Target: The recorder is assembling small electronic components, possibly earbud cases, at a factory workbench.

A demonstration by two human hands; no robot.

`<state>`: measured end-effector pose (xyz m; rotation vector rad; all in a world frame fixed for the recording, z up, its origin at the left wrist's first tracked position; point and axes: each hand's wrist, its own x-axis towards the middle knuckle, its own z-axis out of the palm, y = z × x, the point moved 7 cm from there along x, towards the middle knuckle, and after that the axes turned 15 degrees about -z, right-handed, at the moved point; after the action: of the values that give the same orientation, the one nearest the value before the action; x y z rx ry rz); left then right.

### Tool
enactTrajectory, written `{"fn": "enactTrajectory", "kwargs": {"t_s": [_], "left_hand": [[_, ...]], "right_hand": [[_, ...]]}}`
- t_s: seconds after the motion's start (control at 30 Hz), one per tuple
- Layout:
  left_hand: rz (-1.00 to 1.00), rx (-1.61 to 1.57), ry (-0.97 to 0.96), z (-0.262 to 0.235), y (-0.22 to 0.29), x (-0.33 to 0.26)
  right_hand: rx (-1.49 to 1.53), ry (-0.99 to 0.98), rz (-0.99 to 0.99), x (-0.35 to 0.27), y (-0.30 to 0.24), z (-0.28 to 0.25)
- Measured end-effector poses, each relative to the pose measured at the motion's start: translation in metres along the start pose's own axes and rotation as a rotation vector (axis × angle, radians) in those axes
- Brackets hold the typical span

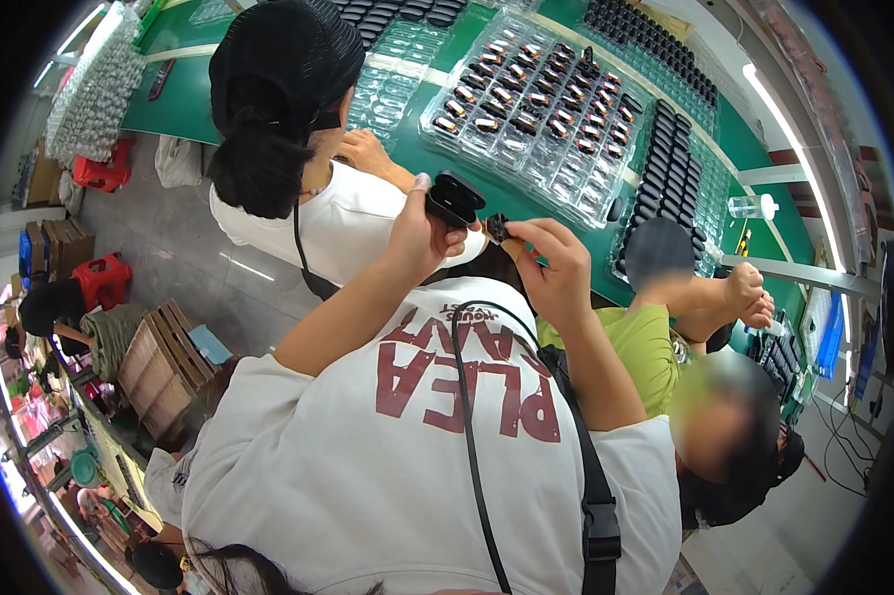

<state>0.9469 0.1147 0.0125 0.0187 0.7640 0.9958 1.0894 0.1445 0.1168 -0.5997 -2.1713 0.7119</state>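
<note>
Green bench [754, 149]: a long work surface that runs across the top of the view, bent by the lens, with trays laid along it.
Co-workers: one in a white top [343, 223] with dark tied-back hair sits at the bench just ahead; another in a green top [645, 342] sits to the right with hands raised near a keyboard.
Clear blister tray [536, 104]: a wide transparent sheet of pockets, many of which hold small dark parts with metal contacts; it lies flat on the bench beyond the hands.
Black tray stacks [670, 164]: rows of dark oval shells to the right of the clear tray.
Black casing [454, 198]: a rounded, matte plastic shell held up in the air above the bench edge. It looks light and rigid, likely smooth enough to slip, so a pinch across its flat sides seems the safest hold.
Left hand [417, 233]: fingers curled closed round the black casing, thumb pressed against its near side.
Right hand [551, 263]: fingertips pinched together on the small dark part.
Small dark part [497, 228]: a tiny insert held just beside the casing, almost touching it. It appears light and delicate, best gripped by its edges, away from any contacts.
</note>
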Motion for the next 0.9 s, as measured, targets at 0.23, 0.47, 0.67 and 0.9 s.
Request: {"fn": "enactTrajectory", "kwargs": {"t_s": [0.23,0.47,0.67,0.9], "left_hand": [[-0.03,0.141,0.029,0.016,-0.018,-0.006],[-0.027,0.205,0.008,0.019,-0.028,-0.009],[0.0,0.206,0.054,0.016,-0.033,-0.007],[0.057,0.002,-0.027,0.02,-0.039,-0.009]], "right_hand": [[0.133,-0.079,0.073,0.008,0.008,0.012],[0.129,-0.18,0.129,0.001,0.011,0.023],[-0.048,-0.14,-0.059,0.005,-0.005,0.021],[-0.073,-0.129,-0.045,0.0,-0.012,0.03]]}}
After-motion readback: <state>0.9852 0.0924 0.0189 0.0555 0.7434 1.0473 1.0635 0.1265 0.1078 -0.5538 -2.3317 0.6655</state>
